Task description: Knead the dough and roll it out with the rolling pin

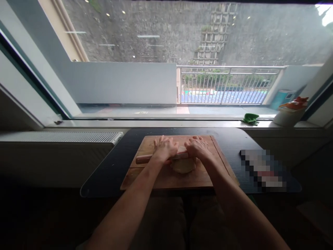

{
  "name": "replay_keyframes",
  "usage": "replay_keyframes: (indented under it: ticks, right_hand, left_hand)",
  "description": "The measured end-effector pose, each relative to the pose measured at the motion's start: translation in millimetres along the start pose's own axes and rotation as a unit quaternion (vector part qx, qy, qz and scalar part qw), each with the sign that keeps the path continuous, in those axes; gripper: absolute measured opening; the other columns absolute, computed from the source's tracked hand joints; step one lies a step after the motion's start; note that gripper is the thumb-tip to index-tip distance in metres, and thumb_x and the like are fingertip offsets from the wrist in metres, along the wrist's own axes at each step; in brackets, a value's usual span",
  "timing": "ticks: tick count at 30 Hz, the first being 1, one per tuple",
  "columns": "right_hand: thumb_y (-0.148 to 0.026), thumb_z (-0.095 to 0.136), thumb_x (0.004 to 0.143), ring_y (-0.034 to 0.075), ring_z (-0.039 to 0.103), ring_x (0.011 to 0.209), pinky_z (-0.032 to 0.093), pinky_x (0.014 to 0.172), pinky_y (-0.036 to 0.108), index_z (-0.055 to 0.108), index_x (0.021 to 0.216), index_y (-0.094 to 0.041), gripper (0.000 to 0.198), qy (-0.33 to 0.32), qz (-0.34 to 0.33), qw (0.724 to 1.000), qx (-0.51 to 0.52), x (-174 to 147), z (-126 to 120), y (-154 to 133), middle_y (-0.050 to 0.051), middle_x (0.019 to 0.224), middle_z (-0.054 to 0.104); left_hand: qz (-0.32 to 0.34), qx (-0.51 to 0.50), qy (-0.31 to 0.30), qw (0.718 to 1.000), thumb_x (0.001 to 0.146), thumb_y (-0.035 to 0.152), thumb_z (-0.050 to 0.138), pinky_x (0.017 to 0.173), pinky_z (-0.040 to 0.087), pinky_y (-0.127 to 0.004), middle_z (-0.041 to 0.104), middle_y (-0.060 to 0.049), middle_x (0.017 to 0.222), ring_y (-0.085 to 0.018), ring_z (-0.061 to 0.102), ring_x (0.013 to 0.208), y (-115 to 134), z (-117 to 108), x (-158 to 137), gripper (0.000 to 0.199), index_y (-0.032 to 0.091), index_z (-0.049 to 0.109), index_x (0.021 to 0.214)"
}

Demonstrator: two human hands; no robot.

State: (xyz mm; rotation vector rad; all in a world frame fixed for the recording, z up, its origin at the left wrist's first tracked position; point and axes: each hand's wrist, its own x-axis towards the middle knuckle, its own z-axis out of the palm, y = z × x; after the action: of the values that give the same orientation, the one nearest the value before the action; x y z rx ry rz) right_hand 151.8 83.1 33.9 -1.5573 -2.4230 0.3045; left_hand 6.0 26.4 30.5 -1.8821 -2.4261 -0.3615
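Observation:
A wooden rolling pin lies crosswise over a flattened piece of pale dough. My left hand curls over the pin left of the dough, and the pin's left end sticks out beyond it. On the other side, my right hand is bent over the pin near its right end, which it hides. Dough shows on the near side of the pin, with a little more visible between my hands. Under all this is a wooden cutting board.
The board rests on a dark table beneath a wide window. A pixelated flat object lies at the table's right. Along the sill are a green crumpled item and a white container. A radiator stands at left.

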Motion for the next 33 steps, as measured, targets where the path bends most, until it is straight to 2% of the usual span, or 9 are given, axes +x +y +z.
replay_keyframes:
  ticks: [3, 6, 11, 15, 20, 23, 25, 29, 33]
  right_hand:
    - [-0.039, 0.031, 0.088, 0.028, 0.041, 0.116, 0.033, 0.094, 0.042, 0.065, 0.1, -0.018, 0.042, 0.028, -0.013, 1.0, -0.004, -13.9, 1.0, 2.3, 0.013, 0.121, 0.054]
    - [-0.038, 0.03, 0.09, 0.027, 0.034, 0.124, 0.028, 0.099, 0.04, 0.065, 0.099, -0.017, 0.042, 0.088, -0.038, 0.995, -0.025, -46.5, 5.5, 6.2, 0.012, 0.129, 0.049]
    - [-0.042, 0.026, 0.093, 0.025, 0.028, 0.129, 0.022, 0.104, 0.039, 0.059, 0.113, -0.018, 0.045, 0.137, -0.056, 0.989, -0.031, -82.5, 12.9, 9.0, 0.009, 0.136, 0.043]
    - [-0.04, 0.027, 0.092, 0.026, 0.034, 0.124, 0.025, 0.101, 0.04, 0.063, 0.104, -0.018, 0.044, 0.116, -0.044, 0.992, -0.03, -57.1, 10.7, 6.7, 0.01, 0.133, 0.046]
    - [-0.038, 0.031, 0.088, 0.027, 0.048, 0.108, 0.035, 0.09, 0.04, 0.065, 0.101, -0.019, 0.041, 0.023, -0.009, 1.0, -0.005, -3.6, 0.7, 2.7, 0.011, 0.119, 0.055]
    - [-0.038, 0.032, 0.086, 0.027, 0.049, 0.105, 0.037, 0.087, 0.041, 0.065, 0.099, -0.019, 0.039, 0.012, 0.003, 1.0, 0.003, -0.1, -0.9, 2.2, 0.011, 0.116, 0.056]
    - [-0.037, 0.031, 0.088, 0.026, 0.048, 0.107, 0.035, 0.09, 0.04, 0.065, 0.097, -0.019, 0.039, 0.051, -0.017, 0.999, -0.005, -15.6, 1.8, 3.1, 0.01, 0.117, 0.056]
    - [-0.037, 0.028, 0.092, 0.024, 0.038, 0.121, 0.025, 0.101, 0.037, 0.063, 0.1, -0.018, 0.041, 0.159, -0.062, 0.985, -0.027, -67.0, 12.4, 7.1, 0.01, 0.126, 0.051]
    - [-0.039, 0.029, 0.093, 0.023, 0.032, 0.126, 0.019, 0.105, 0.037, 0.058, 0.113, -0.02, 0.041, 0.183, -0.077, 0.98, -0.019, -90.3, 17.4, 10.0, 0.008, 0.127, 0.051]
  left_hand:
    - [0.013, 0.005, 0.003, 1.0, 0.087, 0.05, 0.027, 0.103, 0.021, -0.057, 0.055, -0.009, 0.126, -0.031, 0.033, 0.126, 3.5, -0.9, -9.3, 0.051, 0.021, 0.057, 0.117]
    - [0.048, 0.022, 0.046, 0.998, 0.089, 0.048, 0.025, 0.106, 0.014, -0.057, 0.054, -0.007, 0.128, -0.03, 0.027, 0.131, 11.5, -1.6, -38.5, 0.051, 0.022, 0.056, 0.12]
    - [0.078, 0.031, 0.088, 0.993, 0.09, 0.046, 0.024, 0.109, 0.007, -0.053, 0.053, -0.005, 0.13, -0.027, 0.026, 0.133, 16.0, 0.5, -72.2, 0.049, 0.025, 0.055, 0.122]
    - [0.054, 0.024, 0.065, 0.996, 0.089, 0.048, 0.026, 0.107, 0.013, -0.056, 0.054, -0.005, 0.129, -0.029, 0.029, 0.131, 9.5, 4.5, -43.1, 0.048, 0.025, 0.057, 0.117]
    - [-0.004, 0.015, -0.022, 1.0, 0.085, 0.048, 0.033, 0.095, 0.033, -0.054, 0.06, -0.009, 0.118, -0.029, 0.044, 0.117, 0.7, 2.5, 14.7, 0.043, 0.023, 0.061, 0.108]
    - [-0.018, 0.021, -0.037, 0.999, 0.085, 0.046, 0.034, 0.095, 0.034, -0.053, 0.06, -0.01, 0.116, -0.029, 0.046, 0.115, 2.2, -0.9, 18.6, 0.042, 0.022, 0.061, 0.106]
    - [0.006, 0.023, -0.007, 1.0, 0.087, 0.046, 0.032, 0.099, 0.029, -0.053, 0.059, -0.008, 0.12, -0.028, 0.041, 0.12, 6.0, -1.8, 2.4, 0.042, 0.024, 0.061, 0.108]
    - [0.059, 0.035, 0.104, 0.992, 0.091, 0.042, 0.026, 0.107, 0.018, -0.051, 0.056, -0.006, 0.126, -0.027, 0.032, 0.129, 14.0, 0.7, -53.6, 0.045, 0.024, 0.058, 0.116]
    - [0.091, 0.039, 0.127, 0.987, 0.092, 0.042, 0.023, 0.108, 0.015, -0.051, 0.049, -0.006, 0.134, -0.027, 0.029, 0.131, 15.2, 4.3, -85.1, 0.047, 0.025, 0.052, 0.124]
